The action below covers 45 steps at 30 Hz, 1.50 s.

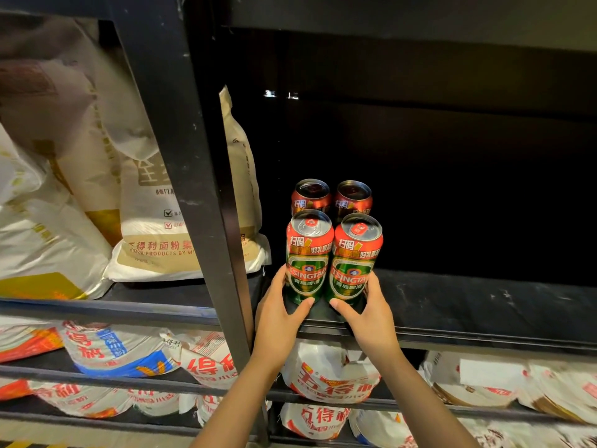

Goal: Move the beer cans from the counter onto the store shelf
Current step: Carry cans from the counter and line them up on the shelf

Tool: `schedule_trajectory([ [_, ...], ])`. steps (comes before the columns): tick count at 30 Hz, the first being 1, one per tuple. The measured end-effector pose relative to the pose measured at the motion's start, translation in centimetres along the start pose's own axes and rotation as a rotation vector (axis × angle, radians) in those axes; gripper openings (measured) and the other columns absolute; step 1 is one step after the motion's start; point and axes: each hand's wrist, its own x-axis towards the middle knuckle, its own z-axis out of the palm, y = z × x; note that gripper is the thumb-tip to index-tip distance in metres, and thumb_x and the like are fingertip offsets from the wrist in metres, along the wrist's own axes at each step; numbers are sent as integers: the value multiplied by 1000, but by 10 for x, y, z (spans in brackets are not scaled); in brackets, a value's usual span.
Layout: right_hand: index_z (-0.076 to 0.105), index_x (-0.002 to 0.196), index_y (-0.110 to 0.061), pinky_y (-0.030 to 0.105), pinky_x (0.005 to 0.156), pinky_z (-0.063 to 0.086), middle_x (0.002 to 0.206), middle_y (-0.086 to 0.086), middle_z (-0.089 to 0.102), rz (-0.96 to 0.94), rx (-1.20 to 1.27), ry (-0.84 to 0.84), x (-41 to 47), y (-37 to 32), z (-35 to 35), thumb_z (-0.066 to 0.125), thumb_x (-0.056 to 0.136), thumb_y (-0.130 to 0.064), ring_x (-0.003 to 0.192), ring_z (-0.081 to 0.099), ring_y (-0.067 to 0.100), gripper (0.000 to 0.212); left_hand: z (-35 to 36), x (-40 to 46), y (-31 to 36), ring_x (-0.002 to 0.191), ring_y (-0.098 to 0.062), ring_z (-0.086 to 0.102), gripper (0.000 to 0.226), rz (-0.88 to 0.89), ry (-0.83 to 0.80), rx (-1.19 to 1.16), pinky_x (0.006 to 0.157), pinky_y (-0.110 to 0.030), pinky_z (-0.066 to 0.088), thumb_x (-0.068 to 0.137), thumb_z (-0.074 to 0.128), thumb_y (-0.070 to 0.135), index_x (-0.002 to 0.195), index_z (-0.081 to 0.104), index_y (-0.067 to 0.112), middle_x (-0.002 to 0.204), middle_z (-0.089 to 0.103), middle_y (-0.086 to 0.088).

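Your left hand [277,313] curls round the front left Tsingtao beer can [308,257] and your right hand [371,313] round the front right can [355,260]. Both stand upright, side by side near the front edge of the black store shelf [468,305]. Two more cans [332,197] stand just behind them, and flour sacks [155,221] fill the bay to the left.

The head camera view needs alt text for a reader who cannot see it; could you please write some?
A person's left hand and right hand each grip an upright green and red beer can, the left can and right can, at the front of a black shelf. Two more cans stand behind, and flour sacks fill the neighbouring bay.
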Motion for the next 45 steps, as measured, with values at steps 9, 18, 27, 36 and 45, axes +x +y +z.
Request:
schedule_trajectory([
  [9, 33, 138, -28, 20, 95, 41, 122, -21, 51, -34, -85, 7, -5, -6, 0, 72, 81, -24, 112, 49, -5, 69, -3, -2, 7, 121, 15, 37, 72, -27, -55, 38, 95, -2, 30, 87, 64, 20, 146, 22, 30, 138, 40, 21],
  [18, 25, 146, -24, 20, 106, 25, 149, -9, 31, -6, -219, 121, -52, -24, -38, 63, 89, -23, 136, 29, 6, 68, -21, -55, 41, 142, -9, 14, 79, -81, -133, 119, 108, -21, 16, 90, 60, 25, 150, 9, 22, 156, 10, 8],
  [27, 49, 131, -27, 16, 95, 31, 130, -15, 49, 199, -524, 294, -221, -8, -133, 53, 93, -30, 122, 44, 7, 38, 36, -121, 92, 129, -8, 37, 49, 396, -622, 449, 102, -23, 29, 93, 50, 33, 139, 35, 28, 140, 41, 12],
  [36, 55, 122, -27, 21, 83, 35, 120, -15, 54, 803, -375, 945, -561, 10, -182, 60, 90, -28, 85, 50, -4, 32, 158, -372, 139, 108, -8, 53, 35, 449, -1507, 235, 88, -16, 38, 85, 62, 30, 118, 52, 23, 114, 57, 8],
  [45, 60, 113, -22, 18, 79, 37, 110, -9, 61, 1160, -109, 1514, -807, -11, -107, 62, 89, -18, 107, 55, 8, 24, 163, -606, 129, 101, -10, 60, 23, 419, -2055, 169, 79, -9, 44, 86, 63, 12, 107, 60, 22, 106, 64, 4],
])
